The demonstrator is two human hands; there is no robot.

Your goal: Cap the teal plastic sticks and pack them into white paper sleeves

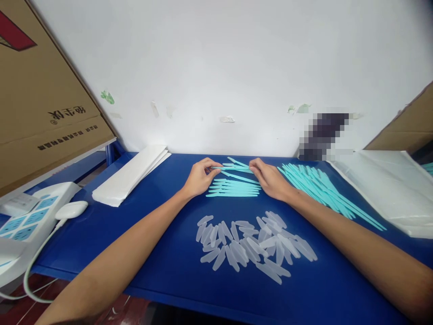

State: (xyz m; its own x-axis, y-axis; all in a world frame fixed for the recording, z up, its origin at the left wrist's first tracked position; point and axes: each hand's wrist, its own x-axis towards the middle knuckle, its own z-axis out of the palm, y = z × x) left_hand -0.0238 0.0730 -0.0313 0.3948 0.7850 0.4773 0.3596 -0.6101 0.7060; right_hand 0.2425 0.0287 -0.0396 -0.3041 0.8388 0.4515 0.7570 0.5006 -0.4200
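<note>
Between the fingertips of my left hand (200, 177) and my right hand (269, 179) stretches a slim turquoise eyebrow razor (235, 168), pinched near both ends. Below and behind it, more turquoise razors (235, 188) lie side by side in a rough row on the blue table. The fingers of both hands partly cover the ends of that row. Nearer to me, a loose spread of translucent blade caps (238, 250) lies between my forearms. Beyond my right forearm rests a larger heap of turquoise razors (316, 187).
White folded sheets (131, 174) lie at the table's back left. A white power strip (37, 216) with a plugged charger and cable sits at the left edge. Clear plastic bags (382, 189) lie at right. Cardboard boxes (50, 90) flank the table (162, 262); a white wall stands behind.
</note>
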